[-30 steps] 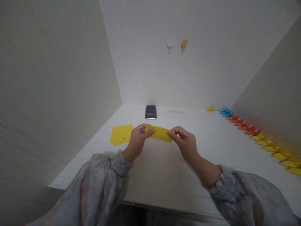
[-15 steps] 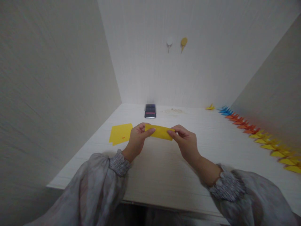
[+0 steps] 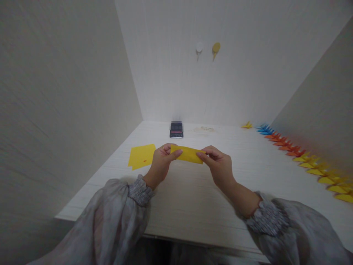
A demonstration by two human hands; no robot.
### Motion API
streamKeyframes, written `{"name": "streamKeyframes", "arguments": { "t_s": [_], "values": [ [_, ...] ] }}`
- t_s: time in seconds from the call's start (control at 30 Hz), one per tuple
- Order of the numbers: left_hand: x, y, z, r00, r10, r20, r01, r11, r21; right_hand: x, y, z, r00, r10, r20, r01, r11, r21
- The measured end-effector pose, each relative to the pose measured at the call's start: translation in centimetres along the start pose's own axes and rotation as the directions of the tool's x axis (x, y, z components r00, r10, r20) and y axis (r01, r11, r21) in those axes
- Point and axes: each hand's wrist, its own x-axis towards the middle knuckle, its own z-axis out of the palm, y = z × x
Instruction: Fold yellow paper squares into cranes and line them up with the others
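Observation:
A strip-shaped piece of yellow paper, apparently folded, is stretched level between my two hands over the table. My left hand pinches its left end, thumb on the near face and fingers behind. At the opposite end, my right hand grips the paper the same way between thumb and fingers. Beside my left hand lie flat yellow sheets, slightly offset on one another, with a small red mark on top. The fingers behind the paper are partly hidden.
A dark phone-like device stands at the back of the white table. Along the right wall runs a row of folded paper cranes, yellow, orange and blue. Two hooks, white and yellow, are on the back wall.

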Motion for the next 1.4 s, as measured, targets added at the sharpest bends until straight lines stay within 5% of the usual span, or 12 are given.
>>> {"name": "streamKeyframes", "arguments": {
  "t_s": [0.4,0.53,0.6,0.67,0.73,0.9,1.13,1.4],
  "values": [
    [-0.1,0.2,0.3,0.997,-0.073,0.001,0.073,0.996,0.047,0.5,0.5,0.1,0.963,0.264,0.06,-0.271,0.927,0.258],
    [0.2,-0.1,-0.2,0.999,-0.034,-0.036,0.039,0.987,0.154,1.1,1.0,-0.7,0.981,0.177,0.083,-0.183,0.98,0.074],
    [0.5,-0.2,-0.7,0.999,0.026,-0.032,-0.016,0.954,0.298,1.8,1.6,-1.6,0.985,0.011,0.172,0.013,0.99,-0.141],
    [0.9,-0.3,-1.3,0.992,0.108,0.061,-0.124,0.846,0.518,2.5,2.3,-2.6,0.925,-0.17,0.341,0.276,0.916,-0.293],
    [1.1,-0.5,-1.9,0.951,0.174,0.255,-0.306,0.655,0.691,3.1,3.0,-3.5,0.814,-0.327,0.479,0.513,0.792,-0.331],
    [1.1,-0.7,-2.8,0.815,0.077,0.574,-0.562,0.344,0.752,2.8,3.9,-4.4,0.668,-0.346,0.659,0.675,0.655,-0.34],
    [0.3,-0.2,-3.4,0.712,-0.173,0.681,-0.638,0.245,0.73,1.3,3.9,-5.6,0.541,-0.246,0.805,0.683,0.687,-0.249],
    [-0.3,0.2,-3.8,0.679,-0.207,0.704,-0.676,0.197,0.71,1.0,3.5,-5.2,0.545,-0.127,0.829,0.655,0.681,-0.327]
  ]
}}
